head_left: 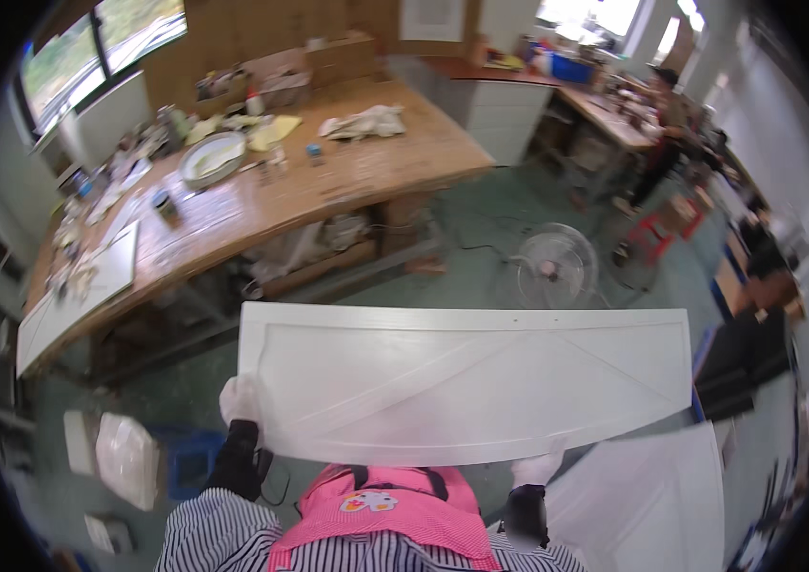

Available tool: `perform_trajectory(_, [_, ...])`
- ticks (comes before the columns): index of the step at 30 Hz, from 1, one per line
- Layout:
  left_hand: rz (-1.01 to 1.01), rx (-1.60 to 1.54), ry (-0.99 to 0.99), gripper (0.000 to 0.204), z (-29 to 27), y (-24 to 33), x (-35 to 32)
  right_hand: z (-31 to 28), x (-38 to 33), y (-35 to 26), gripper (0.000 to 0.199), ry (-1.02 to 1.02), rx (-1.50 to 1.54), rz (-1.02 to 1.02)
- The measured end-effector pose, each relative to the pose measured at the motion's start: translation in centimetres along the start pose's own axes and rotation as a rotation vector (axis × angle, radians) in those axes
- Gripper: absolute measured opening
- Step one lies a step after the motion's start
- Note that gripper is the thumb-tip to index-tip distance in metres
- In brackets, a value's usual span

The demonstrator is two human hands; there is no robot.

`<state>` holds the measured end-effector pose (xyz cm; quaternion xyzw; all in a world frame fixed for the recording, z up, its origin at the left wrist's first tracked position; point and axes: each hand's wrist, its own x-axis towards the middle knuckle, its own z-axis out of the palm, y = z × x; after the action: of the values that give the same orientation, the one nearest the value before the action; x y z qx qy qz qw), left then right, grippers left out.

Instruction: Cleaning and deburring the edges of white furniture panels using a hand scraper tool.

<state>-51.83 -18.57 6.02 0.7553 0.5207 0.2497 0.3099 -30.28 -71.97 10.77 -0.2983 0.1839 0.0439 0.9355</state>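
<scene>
Looks like the holding step: your left hand [240,398] and right hand [538,467] grip the white panel [471,381] mid-frame; shifting it'd want both.

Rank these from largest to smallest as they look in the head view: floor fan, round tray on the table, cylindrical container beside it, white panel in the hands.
1. White panel
2. Floor fan
3. Round tray
4. Cylindrical container
The panel's nearness adds to its lead.

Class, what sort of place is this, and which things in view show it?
Probably a workshop: there is a large, cluttered workbench, a second worktable across the room, and a long white panel being handled.
</scene>
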Motion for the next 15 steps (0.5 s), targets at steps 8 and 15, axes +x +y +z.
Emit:
perform_trajectory(8, [-0.142, 0.082, 0.133, 0.045, -0.2, -1.5, 9.3, 15.8, 18.6, 7.9, 0.061, -0.129, 0.016, 0.392])
perform_trajectory(15, [-0.181, -0.565, 0.213, 0.032, 4.8, -5.2, 25.9, 32.0, 28.6, 18.9, 0.059, -0.233, 0.106, 0.512])
